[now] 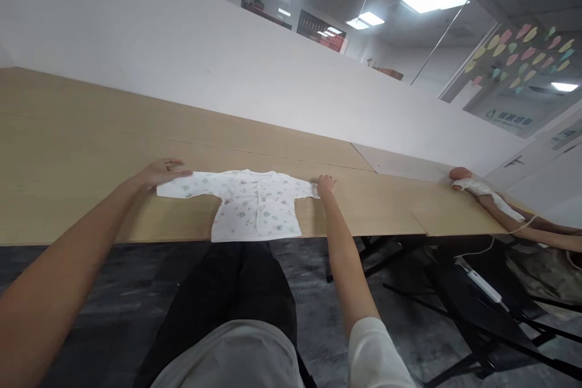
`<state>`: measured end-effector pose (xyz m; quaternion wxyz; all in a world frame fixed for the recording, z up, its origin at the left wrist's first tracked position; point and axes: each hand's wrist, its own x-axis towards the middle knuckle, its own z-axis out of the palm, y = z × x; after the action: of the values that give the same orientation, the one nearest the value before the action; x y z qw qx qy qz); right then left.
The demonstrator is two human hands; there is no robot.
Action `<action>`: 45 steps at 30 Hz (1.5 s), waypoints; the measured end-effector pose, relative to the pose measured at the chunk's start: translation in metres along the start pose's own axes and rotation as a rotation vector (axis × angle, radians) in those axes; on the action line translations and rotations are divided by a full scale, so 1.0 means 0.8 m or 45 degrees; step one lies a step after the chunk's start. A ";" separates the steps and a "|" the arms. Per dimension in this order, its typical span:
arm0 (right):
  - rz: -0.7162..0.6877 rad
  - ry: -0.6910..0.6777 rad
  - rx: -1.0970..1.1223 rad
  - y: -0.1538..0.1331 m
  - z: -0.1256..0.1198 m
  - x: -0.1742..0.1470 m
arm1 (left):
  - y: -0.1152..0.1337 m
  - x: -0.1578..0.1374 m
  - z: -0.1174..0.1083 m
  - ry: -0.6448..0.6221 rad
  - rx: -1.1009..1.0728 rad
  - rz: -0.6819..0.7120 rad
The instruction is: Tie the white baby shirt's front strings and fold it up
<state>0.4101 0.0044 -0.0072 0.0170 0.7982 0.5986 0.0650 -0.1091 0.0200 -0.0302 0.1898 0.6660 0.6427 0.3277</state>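
A small white baby shirt (254,206) with a pale printed pattern lies flat on the wooden table, front side up, its sleeves spread to both sides. Its lower hem reaches the table's near edge. My left hand (160,173) rests at the cuff of the left-side sleeve, fingers stretched and apart, thumb along the sleeve's upper edge. At the opposite cuff, my right hand (326,184) has its fingers curled down over the fabric, hiding the sleeve's end.
A white partition (254,91) with glass above runs behind the table (82,151). At far right, another person's arm (541,236) reaches toward a doll (461,174) in white cloth. Black folding chairs (473,309) stand below; a white power strip (484,288) lies on one.
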 end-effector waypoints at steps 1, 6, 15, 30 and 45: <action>0.003 0.020 -0.007 -0.004 0.000 -0.003 | -0.006 0.001 -0.003 -0.087 -0.028 -0.041; -0.096 0.101 0.060 -0.040 -0.005 -0.015 | -0.030 0.002 -0.019 -0.188 -0.054 -0.106; -0.448 -0.020 0.754 -0.184 -0.010 -0.051 | 0.117 -0.008 0.099 0.119 0.010 0.262; -0.577 0.080 0.945 -0.214 0.031 -0.042 | 0.166 -0.009 0.219 0.052 -0.068 0.262; -0.531 0.103 1.094 -0.214 0.029 -0.049 | 0.165 -0.013 0.217 0.017 -0.167 0.223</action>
<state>0.2392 0.0162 -0.0517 -0.3252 0.5926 0.7189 -0.1622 0.1063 0.0253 -0.0669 0.1994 0.7035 0.5605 0.3888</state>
